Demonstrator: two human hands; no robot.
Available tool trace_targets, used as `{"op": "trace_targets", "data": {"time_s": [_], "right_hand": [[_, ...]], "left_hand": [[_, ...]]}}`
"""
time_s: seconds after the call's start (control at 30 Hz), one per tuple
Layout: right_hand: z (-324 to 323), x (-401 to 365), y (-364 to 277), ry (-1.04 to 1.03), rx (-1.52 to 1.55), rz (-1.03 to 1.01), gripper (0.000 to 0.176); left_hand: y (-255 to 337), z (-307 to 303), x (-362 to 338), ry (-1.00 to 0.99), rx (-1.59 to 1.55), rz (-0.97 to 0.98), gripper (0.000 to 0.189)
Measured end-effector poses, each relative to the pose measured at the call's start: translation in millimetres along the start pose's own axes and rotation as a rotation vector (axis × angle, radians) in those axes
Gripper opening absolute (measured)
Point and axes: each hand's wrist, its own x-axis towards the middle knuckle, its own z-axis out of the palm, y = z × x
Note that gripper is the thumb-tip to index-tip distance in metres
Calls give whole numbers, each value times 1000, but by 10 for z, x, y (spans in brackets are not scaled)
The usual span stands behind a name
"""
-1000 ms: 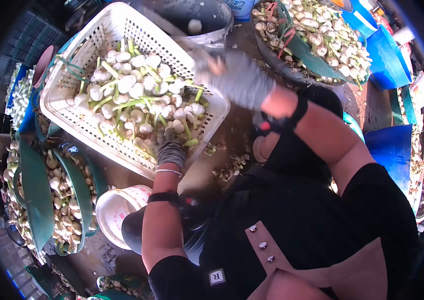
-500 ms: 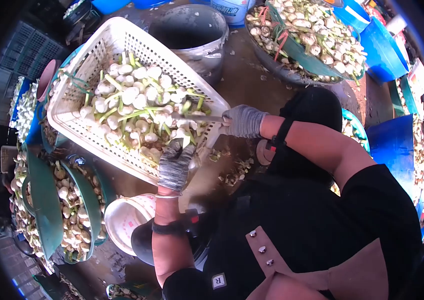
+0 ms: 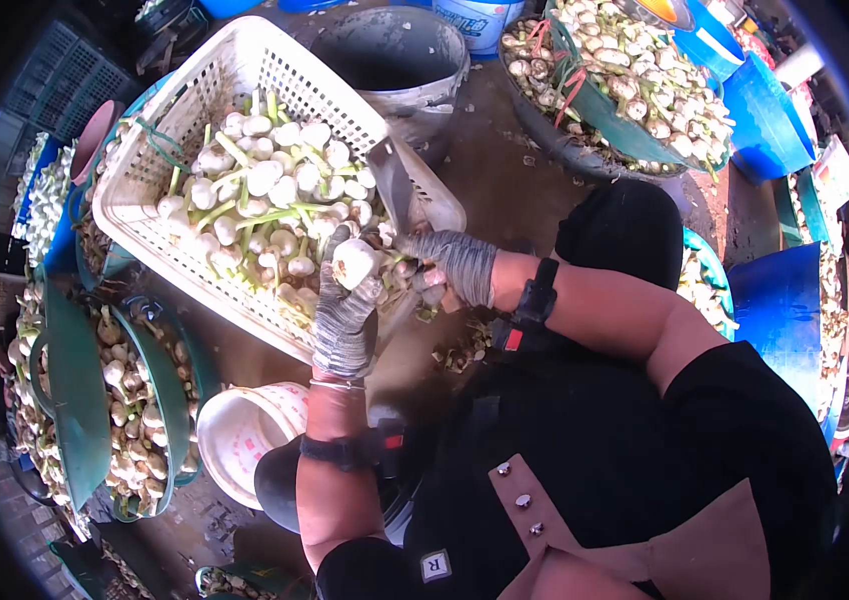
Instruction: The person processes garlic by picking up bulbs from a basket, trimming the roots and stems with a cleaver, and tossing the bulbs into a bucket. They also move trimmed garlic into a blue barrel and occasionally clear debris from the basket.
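Hands (image 3: 347, 330) near each other, left (image 3: 345, 322) gripping garlic bulb (image 3: 356, 263), right (image 3: 460, 266) gripping knife (image 3: 391, 185)

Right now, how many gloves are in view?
2: one on the left hand, which holds a garlic bulb; one on the right hand, which holds a knife. Others may be hidden.

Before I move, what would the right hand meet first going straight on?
Probably the garlic bulb in the left hand; the right hand points toward it, though depth is hard to judge.

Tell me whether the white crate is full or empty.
Partly full: garlic lies heaped inside the crate, but its bare sides show above the heap.
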Motion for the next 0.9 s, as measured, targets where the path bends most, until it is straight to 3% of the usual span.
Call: {"op": "trace_targets", "data": {"time_s": [0.03, 0.07, 0.1, 0.13, 0.17, 0.2, 0.23, 0.27, 0.3, 0.33, 0.4, 0.47, 0.57, 0.7, 0.73, 0.77, 0.87, 0.9], "right_hand": [[-18, 39, 56, -97, 162, 225, 26], [193, -113, 76, 61, -132, -57, 26], [273, -174, 19, 57, -126, -57, 26], [320, -211, -69, 189, -465, -55, 28], [330, -229, -123, 325, -803, -54, 29], [228, -127, -30, 384, -1173, -601, 26], [38, -125, -24, 390, -1173, -602, 26], [86, -308, -104, 371, -1453, -781, 24], [190, -486, -178, 340, -1729, -957, 23], [355, -662, -212, 255, -1724, -1028, 20], [360, -701, -238, 220, -1880, -973, 20], [454, -791, -304, 149, -2109, -823, 20], [564, -811, -372, 197, -2182, -651, 20], [344, -674, -382, 148, -2180, -787, 19], [281, -624, -387, 140, -2165, -833, 19], [228, -580, -390, 132, -2148, -880, 19], [145, -470, -433, 177, -2209, -834, 19], [-98, -331, -544, 177, -2207, -839, 19]], "left_hand": [[-23, -16, -11, 3, 2, -1, 68], [46, 48, -9, 4, -59, -39, 65], [92, 77, -10, 4, -118, -77, 63], [106, 63, -41, -43, 491, 103, 63], [108, 55, -28, -48, 492, 105, 63], [99, 48, -11, -9, 338, 36, 62], [79, 38, 3, 31, 183, -34, 61], [27, -45, 12, 12, 313, -37, 60], [-55, -207, 18, -84, 748, 75, 60], [-136, -337, -7, -144, 1066, 178, 60], [-257, -511, -73, -189, 1359, 262, 59], [-314, -604, -167, -207, 1447, 297, 59], [-339, -626, -220, -285, 1543, 366, 58], [-484, -714, -237, -428, 1584, 456, 56], [-796, -957, -302, -332, 792, -92, 57], [-767, -939, -297, -337, 795, -95, 57], [-380, -567, -183, -467, 1336, 288, 47], [254, 140, 42, -448, 1830, 488, 38]]}}
